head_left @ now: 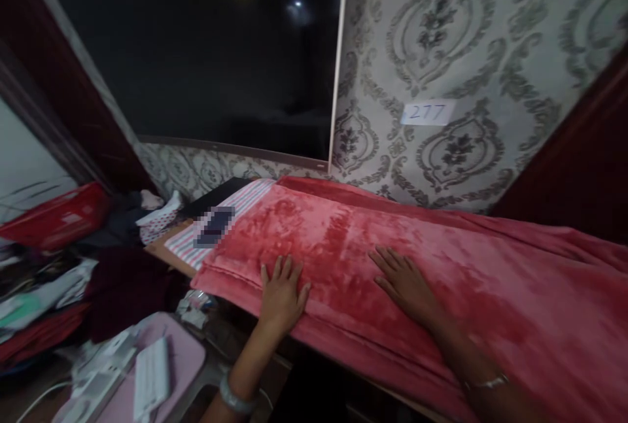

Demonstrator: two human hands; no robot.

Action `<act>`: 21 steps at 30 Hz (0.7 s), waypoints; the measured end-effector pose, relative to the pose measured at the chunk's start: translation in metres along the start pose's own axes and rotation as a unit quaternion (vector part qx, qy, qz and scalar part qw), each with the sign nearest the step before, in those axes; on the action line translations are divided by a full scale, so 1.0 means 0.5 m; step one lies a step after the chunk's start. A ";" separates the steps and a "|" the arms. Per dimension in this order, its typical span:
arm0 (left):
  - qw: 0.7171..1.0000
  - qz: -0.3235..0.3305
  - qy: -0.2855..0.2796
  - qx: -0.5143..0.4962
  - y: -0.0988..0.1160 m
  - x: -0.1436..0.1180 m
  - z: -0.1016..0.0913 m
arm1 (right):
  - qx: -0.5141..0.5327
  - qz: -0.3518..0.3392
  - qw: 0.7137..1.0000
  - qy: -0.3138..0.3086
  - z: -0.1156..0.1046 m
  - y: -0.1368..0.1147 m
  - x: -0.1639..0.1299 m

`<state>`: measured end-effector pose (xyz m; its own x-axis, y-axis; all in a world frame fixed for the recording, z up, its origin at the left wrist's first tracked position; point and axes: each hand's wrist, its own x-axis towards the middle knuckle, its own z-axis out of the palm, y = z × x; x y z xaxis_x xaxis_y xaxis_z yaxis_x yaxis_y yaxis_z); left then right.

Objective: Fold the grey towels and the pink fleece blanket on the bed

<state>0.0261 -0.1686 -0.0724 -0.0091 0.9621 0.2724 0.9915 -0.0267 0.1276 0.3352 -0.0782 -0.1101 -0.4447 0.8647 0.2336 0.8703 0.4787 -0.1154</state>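
A red fleece blanket (441, 259) lies spread over a table, folded into a long strip. My left hand (282, 292) rests flat on its near left edge, fingers apart. My right hand (405, 282) lies palm down on the blanket's middle, fingers spread toward the left. Neither hand holds anything. A bracelet shows on each wrist.
A striped cloth (216, 230) with a dark phone-like object (214, 225) lies left of the blanket. A pile of clothes (142, 214) and a red basket (59, 214) sit at far left. A pink device (147, 371) stands below. A large dark screen (220, 50) and patterned wall with label "277" (428, 112) stand behind.
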 end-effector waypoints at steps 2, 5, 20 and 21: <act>0.999 -0.042 0.010 0.015 -0.039 -0.001 -0.013 | -0.006 -0.006 1.000 0.011 0.010 0.004 0.000; 0.995 -0.087 0.026 0.032 -0.103 -0.008 -0.029 | -0.013 -0.012 0.999 0.027 0.019 0.007 -0.001; 0.770 -0.292 0.320 -0.469 -0.240 0.001 -0.051 | -0.003 -0.005 1.000 0.018 0.026 0.011 0.001; 0.694 -0.322 0.335 -0.550 -0.232 -0.001 -0.059 | -0.003 -0.004 1.000 0.017 0.025 0.011 0.001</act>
<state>-0.0928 -0.1742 -0.0591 -0.8281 0.5384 0.1565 0.0582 -0.1950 0.9791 0.3369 -0.0734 -0.1229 -0.4440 0.8556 0.2662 0.8685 0.4840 -0.1072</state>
